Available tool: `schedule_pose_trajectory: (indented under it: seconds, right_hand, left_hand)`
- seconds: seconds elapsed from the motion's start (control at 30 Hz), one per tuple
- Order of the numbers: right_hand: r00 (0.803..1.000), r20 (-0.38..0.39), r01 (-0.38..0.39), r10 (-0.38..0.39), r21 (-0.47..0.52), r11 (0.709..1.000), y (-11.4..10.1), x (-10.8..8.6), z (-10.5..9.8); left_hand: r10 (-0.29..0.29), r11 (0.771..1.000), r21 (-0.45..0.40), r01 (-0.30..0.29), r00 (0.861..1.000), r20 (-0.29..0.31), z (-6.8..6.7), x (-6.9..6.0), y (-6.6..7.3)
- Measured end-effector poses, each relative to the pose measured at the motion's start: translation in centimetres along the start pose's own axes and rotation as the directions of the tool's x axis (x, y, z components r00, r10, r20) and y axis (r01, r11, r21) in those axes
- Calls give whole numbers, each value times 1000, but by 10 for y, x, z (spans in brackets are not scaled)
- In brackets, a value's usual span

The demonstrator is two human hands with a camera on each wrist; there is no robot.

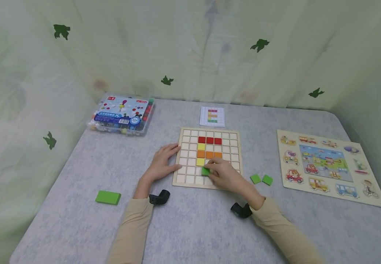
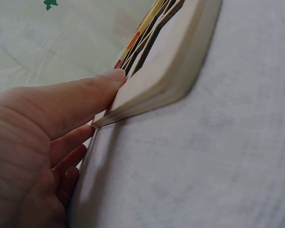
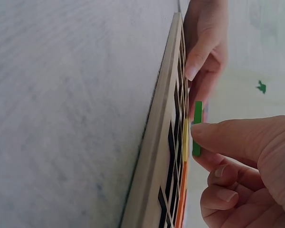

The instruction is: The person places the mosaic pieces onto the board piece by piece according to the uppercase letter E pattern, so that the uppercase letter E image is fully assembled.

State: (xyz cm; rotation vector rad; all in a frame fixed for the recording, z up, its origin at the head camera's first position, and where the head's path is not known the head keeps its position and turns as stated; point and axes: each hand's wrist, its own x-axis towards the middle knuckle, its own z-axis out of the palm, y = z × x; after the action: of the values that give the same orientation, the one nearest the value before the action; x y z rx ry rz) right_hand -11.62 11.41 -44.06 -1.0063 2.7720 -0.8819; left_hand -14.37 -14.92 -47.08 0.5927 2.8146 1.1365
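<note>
A wooden grid board [image 1: 181, 179] lies flat on the table. Red tiles [image 1: 210, 140], yellow tiles [image 1: 200, 161] and orange tiles [image 1: 209, 154] sit in some of its cells. My left hand [image 1: 160, 161] rests at the board's left edge with fingers fairly straight; in the left wrist view its thumb [image 2: 85, 95] touches the frame. My right hand [image 1: 226, 175] pinches a green square tile [image 3: 197, 128] between thumb and fingers. The right wrist view shows that tile on edge, slightly above the board. Two more green tiles [image 1: 255, 179] lie right of the board.
Behind the board lies a pattern card [image 1: 221, 117] with a coloured grid figure. At the back left stands a clear plastic box [image 1: 121, 114] of coloured pieces. A green block [image 1: 108, 197] lies at left, a wooden vehicle puzzle [image 1: 329, 187] at right. Curtains surround the table.
</note>
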Motion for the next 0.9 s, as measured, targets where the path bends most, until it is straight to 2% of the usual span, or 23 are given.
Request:
schedule_pose_trajectory:
  seconds: [0.13,0.33,0.67,0.9]
  right_hand:
    - [1000,-7,2,-2,-10,1000,-1,3,2]
    - [999,-20,30,-31,-44,999,-4,5,6]
    - [1000,-10,-21,20,-51,999,-8,8,8]
    - [1000,-18,-6,4,-85,996,-9,11,11]
  left_hand:
    - [-37,999,14,36,999,33,-1,2,0]
    - [-31,999,17,31,999,29,-2,2,1]
    - [-33,999,20,33,999,33,-2,1,2]
    - [-30,999,24,29,999,32,-2,1,2]
